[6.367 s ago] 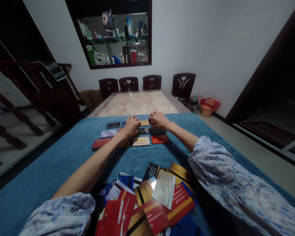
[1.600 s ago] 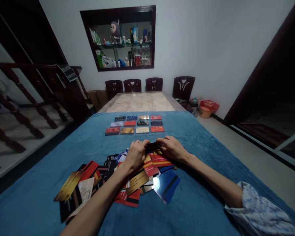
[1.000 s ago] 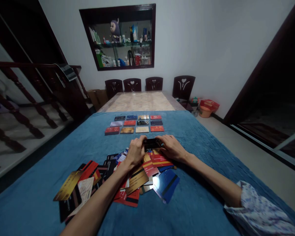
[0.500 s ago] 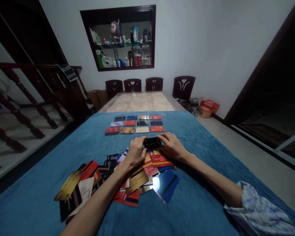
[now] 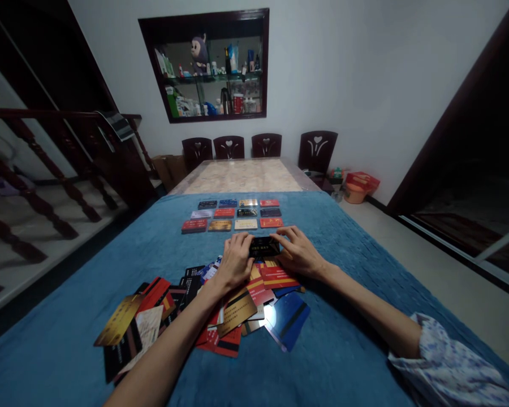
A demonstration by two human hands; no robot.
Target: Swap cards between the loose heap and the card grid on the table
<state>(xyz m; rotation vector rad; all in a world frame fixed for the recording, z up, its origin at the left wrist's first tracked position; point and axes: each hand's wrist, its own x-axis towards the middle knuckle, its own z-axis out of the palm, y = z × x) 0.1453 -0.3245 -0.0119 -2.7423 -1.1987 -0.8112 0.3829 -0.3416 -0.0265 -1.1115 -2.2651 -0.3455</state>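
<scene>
Between my two hands a black card (image 5: 263,247) with gold print is held upright by its side edges; whether it is one card or several together I cannot tell. My left hand (image 5: 236,261) grips its left edge, and my right hand (image 5: 299,251) has fingers on its right edge and top corner. Beneath them spreads a loose heap of cards. A red card (image 5: 280,278) lies under my right hand, a gold card (image 5: 237,311) near my left forearm, and a blue card (image 5: 288,321) with a dark stripe at the front right.
Beyond my hands, cards sit in three rows, among them a red stack (image 5: 194,226) and a cream card (image 5: 246,224). More loose cards, one gold (image 5: 121,321), lie left of my forearm. A blue cloth (image 5: 343,350) covers the table; several chairs (image 5: 266,145) stand behind.
The black card has tipped more upright, so its gold print faces me more squarely. Both hands stay in nearly the same place, and the other cards have not moved.
</scene>
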